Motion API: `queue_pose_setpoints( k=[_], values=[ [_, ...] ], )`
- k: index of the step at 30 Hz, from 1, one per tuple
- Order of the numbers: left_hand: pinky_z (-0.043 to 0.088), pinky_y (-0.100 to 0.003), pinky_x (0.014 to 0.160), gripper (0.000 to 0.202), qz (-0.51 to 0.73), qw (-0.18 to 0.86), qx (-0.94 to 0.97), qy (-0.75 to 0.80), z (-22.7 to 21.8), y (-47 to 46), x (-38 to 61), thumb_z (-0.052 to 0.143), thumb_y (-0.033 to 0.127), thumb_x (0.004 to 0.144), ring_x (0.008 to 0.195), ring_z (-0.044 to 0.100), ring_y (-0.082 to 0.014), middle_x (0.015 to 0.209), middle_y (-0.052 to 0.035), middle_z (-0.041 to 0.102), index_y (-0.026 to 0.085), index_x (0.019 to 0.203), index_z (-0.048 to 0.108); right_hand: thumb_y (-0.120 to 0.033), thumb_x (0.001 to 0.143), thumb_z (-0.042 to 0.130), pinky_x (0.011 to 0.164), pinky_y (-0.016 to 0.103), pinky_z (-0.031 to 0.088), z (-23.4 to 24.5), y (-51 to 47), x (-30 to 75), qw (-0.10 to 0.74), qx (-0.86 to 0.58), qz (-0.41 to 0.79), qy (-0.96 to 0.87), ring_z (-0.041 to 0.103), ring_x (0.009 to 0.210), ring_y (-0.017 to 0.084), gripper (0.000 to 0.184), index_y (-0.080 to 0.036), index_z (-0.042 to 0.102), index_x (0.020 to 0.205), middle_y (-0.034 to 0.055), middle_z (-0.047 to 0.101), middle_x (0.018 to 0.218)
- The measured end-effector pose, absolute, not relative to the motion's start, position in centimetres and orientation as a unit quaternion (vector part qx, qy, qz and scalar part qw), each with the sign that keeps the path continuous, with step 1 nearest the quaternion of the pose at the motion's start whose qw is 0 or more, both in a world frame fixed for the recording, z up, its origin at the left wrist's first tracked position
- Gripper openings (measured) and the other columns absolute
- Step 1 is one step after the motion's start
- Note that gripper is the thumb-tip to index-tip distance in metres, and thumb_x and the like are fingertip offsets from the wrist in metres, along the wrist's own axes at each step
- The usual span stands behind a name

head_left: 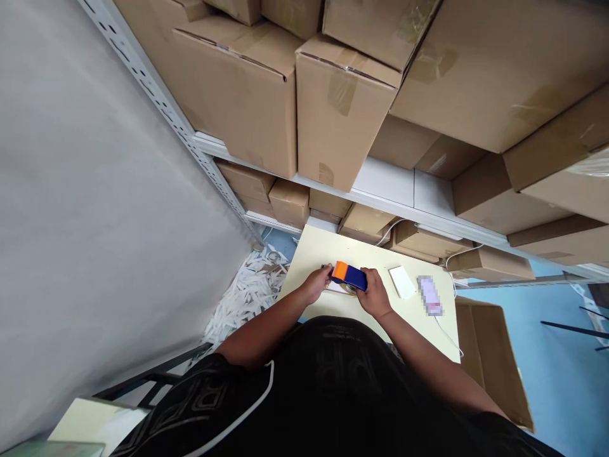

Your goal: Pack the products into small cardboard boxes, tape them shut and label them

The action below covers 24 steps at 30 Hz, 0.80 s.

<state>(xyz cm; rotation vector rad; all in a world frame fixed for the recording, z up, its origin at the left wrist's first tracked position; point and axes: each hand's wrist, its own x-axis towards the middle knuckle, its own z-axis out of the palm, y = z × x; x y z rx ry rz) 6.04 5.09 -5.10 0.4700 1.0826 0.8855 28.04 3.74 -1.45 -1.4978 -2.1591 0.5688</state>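
An orange and blue tape dispenser [349,275] lies on the pale yellow table [333,254], just in front of me. My right hand [375,294] is closed around its blue end. My left hand [316,283] is closed at its orange end, pressing on a small white and tan item [339,287] that lies under the dispenser and is mostly hidden. Both forearms reach out over my black shirt.
A white card [402,282] and a blurred phone [431,296] with a cable lie on the table's right part. Shelves of cardboard boxes [333,108] rise behind. An open carton [495,355] stands at the right, paper strips [247,292] litter the floor left, grey wall [85,222] left.
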Motion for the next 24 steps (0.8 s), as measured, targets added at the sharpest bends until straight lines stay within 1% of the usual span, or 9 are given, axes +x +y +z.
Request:
queue_pose_setpoints(
  k=[3, 6, 8, 11, 15, 17, 19, 22, 24],
  values=[
    [0.046, -0.036, 0.094, 0.06, 0.42, 0.746, 0.196, 0.478, -4.8, 5.0, 5.8, 0.066, 0.072, 0.079, 0.099, 0.065, -0.023, 0.103, -0.0102, 0.073, 0.016, 0.098, 0.07, -0.013, 0.076, 0.06, 0.104, 0.052, 0.05, -1.7, 4.0, 27.9, 0.24, -0.534, 0.219, -0.781, 0.056, 0.115, 0.03, 0.063, -0.021, 0.048, 0.137, 0.0124, 0.054, 0.121],
    [0.047, -0.034, 0.093, 0.051, 0.44, 0.745, 0.217, 0.452, -4.5, 4.7, 5.7, 0.08, 0.06, 0.072, 0.097, 0.066, -0.0216, 0.101, -0.0089, 0.073, 0.016, 0.095, 0.072, -0.012, 0.076, 0.059, 0.103, 0.051, 0.051, -1.9, 4.1, 28.0, 0.258, -0.521, 0.234, -0.78, 0.057, 0.114, 0.029, 0.062, -0.021, 0.049, 0.137, 0.0117, 0.054, 0.121],
    [0.048, -0.033, 0.091, 0.043, 0.442, 0.744, 0.233, 0.443, -4.5, 4.5, 5.6, 0.084, 0.05, 0.069, 0.093, 0.066, -0.0205, 0.097, -0.0082, 0.073, 0.015, 0.092, 0.072, -0.012, 0.075, 0.059, 0.103, 0.05, 0.051, -2.0, 4.3, 28.0, 0.268, -0.509, 0.246, -0.78, 0.057, 0.114, 0.029, 0.063, -0.022, 0.049, 0.137, 0.0111, 0.054, 0.121],
    [0.051, -0.034, 0.09, 0.034, 0.437, 0.725, 0.259, 0.464, -4.8, 4.4, 5.6, 0.076, 0.046, 0.076, 0.093, 0.067, -0.0206, 0.096, -0.0085, 0.073, 0.015, 0.091, 0.072, -0.013, 0.075, 0.06, 0.102, 0.048, 0.052, -1.8, 4.5, 28.1, 0.264, -0.501, 0.252, -0.785, 0.058, 0.113, 0.028, 0.062, -0.022, 0.049, 0.136, 0.0105, 0.055, 0.119],
    [0.057, -0.036, 0.087, 0.026, 0.395, 0.682, 0.293, 0.542, -5.4, 4.7, 5.4, 0.059, 0.041, 0.089, 0.093, 0.07, -0.0214, 0.097, -0.0085, 0.074, 0.016, 0.092, 0.069, -0.018, 0.079, 0.063, 0.098, 0.047, 0.054, -1.1, 4.8, 28.1, 0.206, -0.502, 0.232, -0.807, 0.058, 0.111, 0.029, 0.057, -0.022, 0.051, 0.135, 0.0106, 0.056, 0.117],
    [0.06, -0.035, 0.081, 0.025, 0.372, 0.658, 0.309, 0.578, -5.5, 4.9, 5.4, 0.054, 0.038, 0.093, 0.087, 0.072, -0.0203, 0.093, -0.0076, 0.073, 0.017, 0.091, 0.066, -0.024, 0.081, 0.065, 0.095, 0.048, 0.055, -0.6, 4.8, 28.2, 0.179, -0.491, 0.216, -0.825, 0.059, 0.109, 0.03, 0.056, -0.022, 0.051, 0.136, 0.0115, 0.057, 0.116],
    [0.062, -0.034, 0.073, 0.024, 0.362, 0.642, 0.317, 0.597, -5.5, 5.1, 5.2, 0.053, 0.039, 0.095, 0.077, 0.072, -0.0186, 0.087, -0.0063, 0.072, 0.017, 0.09, 0.063, -0.028, 0.082, 0.066, 0.093, 0.047, 0.055, -0.2, 4.9, 28.4, 0.161, -0.487, 0.198, -0.835, 0.06, 0.105, 0.031, 0.055, -0.021, 0.051, 0.135, 0.0119, 0.058, 0.113],
    [0.059, -0.03, 0.06, 0.027, 0.358, 0.625, 0.333, 0.608, -5.4, 5.1, 4.2, 0.053, 0.042, 0.095, 0.063, 0.068, -0.0163, 0.076, -0.004, 0.069, 0.017, 0.091, 0.062, -0.031, 0.082, 0.066, 0.092, 0.045, 0.055, 0.3, 5.1, 29.1, 0.144, -0.491, 0.184, -0.839, 0.062, 0.101, 0.03, 0.054, -0.02, 0.052, 0.133, 0.0114, 0.059, 0.11],
    [0.056, -0.028, 0.055, 0.028, 0.361, 0.581, 0.353, 0.638, -5.5, 4.9, 2.7, 0.05, 0.043, 0.096, 0.059, 0.066, -0.0157, 0.072, -0.0027, 0.067, 0.018, 0.093, 0.061, -0.032, 0.083, 0.066, 0.092, 0.043, 0.054, 0.4, 5.2, 29.7, 0.136, -0.489, 0.183, -0.842, 0.062, 0.102, 0.029, 0.055, -0.02, 0.052, 0.134, 0.0116, 0.06, 0.111]
  ],
)
